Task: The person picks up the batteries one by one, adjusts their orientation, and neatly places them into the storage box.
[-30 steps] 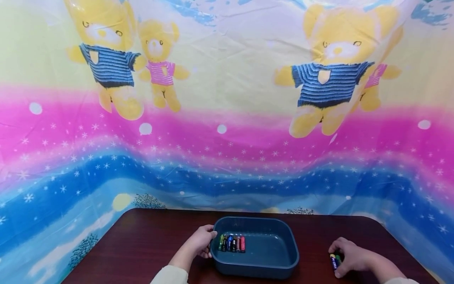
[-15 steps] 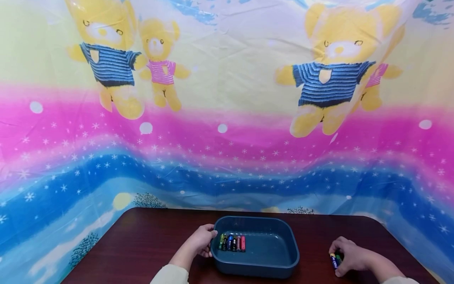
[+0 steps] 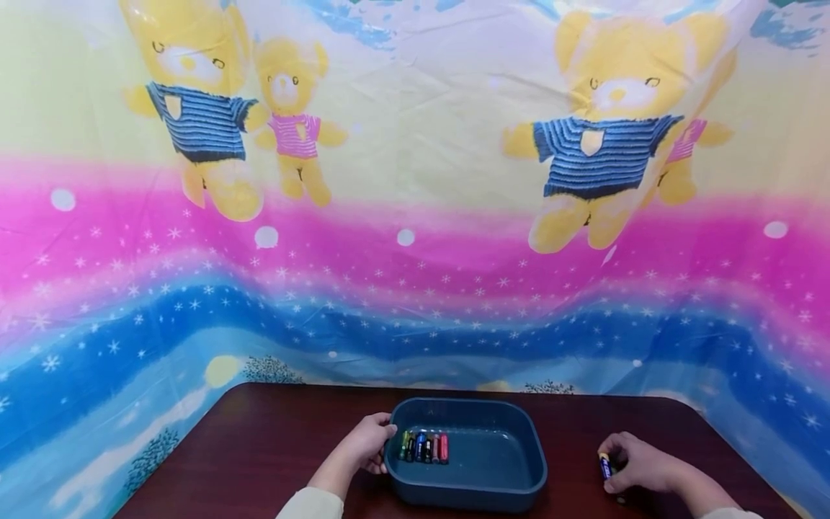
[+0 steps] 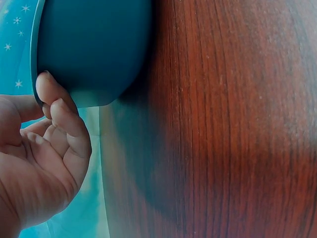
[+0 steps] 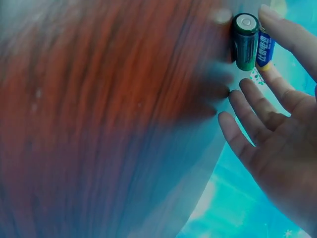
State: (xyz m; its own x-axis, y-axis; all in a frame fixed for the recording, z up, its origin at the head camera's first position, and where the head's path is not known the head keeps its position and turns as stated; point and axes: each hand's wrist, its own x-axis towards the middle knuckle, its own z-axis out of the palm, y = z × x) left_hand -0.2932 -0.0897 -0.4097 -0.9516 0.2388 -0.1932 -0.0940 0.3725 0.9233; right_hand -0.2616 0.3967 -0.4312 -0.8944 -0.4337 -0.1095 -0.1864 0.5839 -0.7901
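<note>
At the left end of a dark blue-grey plastic box [image 3: 467, 494], my left hand [image 3: 372, 441] pinches the rim between thumb and fingers. The left wrist view shows the fingertips [image 4: 52, 91] against the outer wall. Several batteries [image 3: 424, 447] lie side by side inside the box, near its left end. To the right of the box, my right hand [image 3: 638, 463] pinches a blue battery with a yellow end [image 3: 606, 466] by its two ends, thumb and index finger. A green battery [image 5: 245, 47] stands out right beside it in the right wrist view; my thumb mostly hides it from the head camera.
The dark red-brown wood-grain table [image 3: 279, 432] has rounded far corners. Behind it hangs a curtain [image 3: 415, 180] printed with bears and snowflakes, close to the table's back edge.
My right hand has shifted the blue battery slightly to the left, away from the green one. The left hand and the box have stayed in place.
</note>
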